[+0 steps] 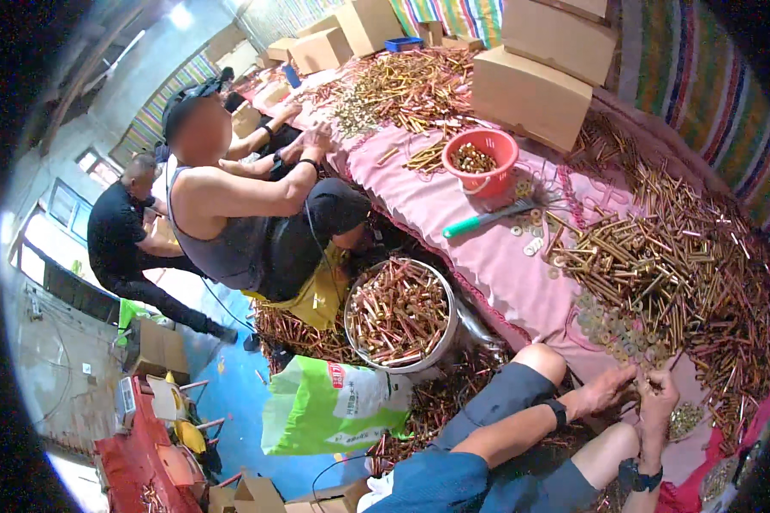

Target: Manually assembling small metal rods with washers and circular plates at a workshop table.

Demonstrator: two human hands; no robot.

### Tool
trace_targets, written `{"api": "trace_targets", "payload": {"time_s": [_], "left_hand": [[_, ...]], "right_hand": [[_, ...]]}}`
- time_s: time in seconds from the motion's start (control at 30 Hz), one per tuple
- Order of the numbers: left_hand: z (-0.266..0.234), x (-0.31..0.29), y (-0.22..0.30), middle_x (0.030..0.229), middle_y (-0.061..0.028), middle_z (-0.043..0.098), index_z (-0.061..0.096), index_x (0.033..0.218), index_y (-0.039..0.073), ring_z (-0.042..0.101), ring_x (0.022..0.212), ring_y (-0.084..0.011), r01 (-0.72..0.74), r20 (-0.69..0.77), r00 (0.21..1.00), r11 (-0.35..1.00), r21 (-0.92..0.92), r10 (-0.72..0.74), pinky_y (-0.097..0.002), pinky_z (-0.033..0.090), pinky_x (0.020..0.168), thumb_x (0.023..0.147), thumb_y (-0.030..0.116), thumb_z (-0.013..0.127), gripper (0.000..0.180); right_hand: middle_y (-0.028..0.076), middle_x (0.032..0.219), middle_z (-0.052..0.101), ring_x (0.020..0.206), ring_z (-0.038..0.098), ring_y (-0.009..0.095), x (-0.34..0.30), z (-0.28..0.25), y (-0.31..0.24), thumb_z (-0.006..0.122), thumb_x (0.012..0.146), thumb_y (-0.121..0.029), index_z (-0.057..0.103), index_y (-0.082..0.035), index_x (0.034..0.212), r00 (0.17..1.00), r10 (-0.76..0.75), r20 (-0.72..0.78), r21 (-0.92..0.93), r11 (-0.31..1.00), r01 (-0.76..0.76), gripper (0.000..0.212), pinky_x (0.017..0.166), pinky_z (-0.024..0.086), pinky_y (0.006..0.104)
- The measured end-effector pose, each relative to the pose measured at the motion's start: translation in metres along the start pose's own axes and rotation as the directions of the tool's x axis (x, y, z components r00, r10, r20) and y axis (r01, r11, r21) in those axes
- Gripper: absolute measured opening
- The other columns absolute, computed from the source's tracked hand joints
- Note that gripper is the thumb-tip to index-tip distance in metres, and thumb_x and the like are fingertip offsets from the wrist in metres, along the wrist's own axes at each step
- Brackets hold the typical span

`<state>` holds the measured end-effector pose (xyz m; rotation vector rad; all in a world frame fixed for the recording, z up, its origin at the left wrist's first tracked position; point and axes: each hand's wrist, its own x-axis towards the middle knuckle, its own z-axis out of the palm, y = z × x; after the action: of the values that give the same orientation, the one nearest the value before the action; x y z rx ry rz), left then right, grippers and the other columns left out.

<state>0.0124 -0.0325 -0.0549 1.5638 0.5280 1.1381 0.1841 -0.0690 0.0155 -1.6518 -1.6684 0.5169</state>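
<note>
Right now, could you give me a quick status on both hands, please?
Left hand and right hand together at the pink cloth's near edge, fingers pinching small brass parts. Brass bolts and washers heaped just beyond. Nothing blocking.

Grey shorts, blue shirt, black wristbands on both wrists

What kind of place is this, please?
Probably a small hand-assembly or sorting workshop: heaps of brass-coloured bolts cover a pink-clothed table, cardboard boxes stand behind, and other workers sit sorting alongside.
</note>
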Motion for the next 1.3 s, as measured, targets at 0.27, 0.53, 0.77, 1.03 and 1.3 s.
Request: {"api": "trace_targets", "payload": {"time_s": [0.27, 0.53, 0.77, 1.03, 1.3], "left_hand": [[-0.005, 0.018, 0.024, 0.108, -0.0203, 0.066, 0.062, 0.116, 0.002, 0.063, 0.099, -0.0413, -0.053, -0.014, 0.998, 0.974, 0.220, 0.058, -0.0473, 0.050, 0.086, 0.086, 0.008, 0.067, 0.031], [-0.032, 0.039, 0.054, 0.077, -0.0047, 0.068, 0.072, 0.093, -0.001, 0.062, 0.065, -0.0121, 0.565, 0.207, 0.814, 0.822, -0.068, -0.543, -0.0285, 0.050, 0.055, 0.096, 0.027, 0.065, 0.029], [-0.024, 0.033, 0.055, 0.066, 0.0053, 0.044, 0.054, 0.074, 0.002, 0.040, 0.063, -0.0072, 0.411, 0.030, 0.911, 0.912, -0.016, -0.410, -0.0286, 0.033, 0.054, 0.102, 0.029, 0.058, 0.039], [-0.026, 0.038, 0.062, 0.062, -0.0019, 0.055, 0.058, 0.076, -0.001, 0.051, 0.057, -0.0095, 0.374, 0.045, 0.923, 0.919, 0.122, -0.381, -0.0290, 0.041, 0.050, 0.102, 0.026, 0.059, 0.038], [-0.022, 0.038, 0.052, 0.064, -0.0035, 0.062, 0.064, 0.084, -0.002, 0.057, 0.057, -0.0090, 0.365, 0.019, 0.929, 0.924, 0.114, -0.369, -0.0266, 0.047, 0.052, 0.102, 0.026, 0.058, 0.034]], "right_hand": [[0.006, 0.089, 0.068, 0.081, 0.064, 0.012, 0.007, -0.009, -0.060, 0.074, 0.085, -0.005, 0.064, 0.000, 0.092, 0.990, 0.114, -0.077, 0.080, 0.991, -0.108, 0.013, 0.073, 0.054, 0.0284], [0.007, 0.071, 0.066, 0.059, 0.066, 0.013, 0.001, -0.035, -0.050, 0.082, 0.082, -0.025, 0.061, 0.002, 0.083, 0.866, 0.481, 0.141, 0.450, 0.748, -0.489, 0.034, 0.051, 0.053, 0.0277], [0.011, 0.072, 0.069, 0.069, 0.068, 0.020, 0.031, -0.039, -0.033, 0.068, 0.089, -0.024, 0.069, 0.000, 0.092, 0.937, 0.350, -0.002, -0.044, 0.936, -0.350, 0.024, 0.063, 0.053, 0.0378], [0.023, 0.097, 0.054, 0.091, 0.055, 0.041, 0.079, -0.042, 0.010, 0.057, 0.092, -0.014, 0.056, 0.000, 0.086, 0.970, 0.240, 0.025, -0.450, 0.870, -0.204, 0.015, 0.079, 0.043, 0.0536], [0.019, 0.095, 0.053, 0.092, 0.055, 0.038, 0.063, -0.049, 0.039, 0.057, 0.091, -0.015, 0.058, -0.001, 0.096, 0.968, -0.177, 0.181, -0.704, 0.664, 0.253, 0.015, 0.079, 0.045, 0.0533]]}}
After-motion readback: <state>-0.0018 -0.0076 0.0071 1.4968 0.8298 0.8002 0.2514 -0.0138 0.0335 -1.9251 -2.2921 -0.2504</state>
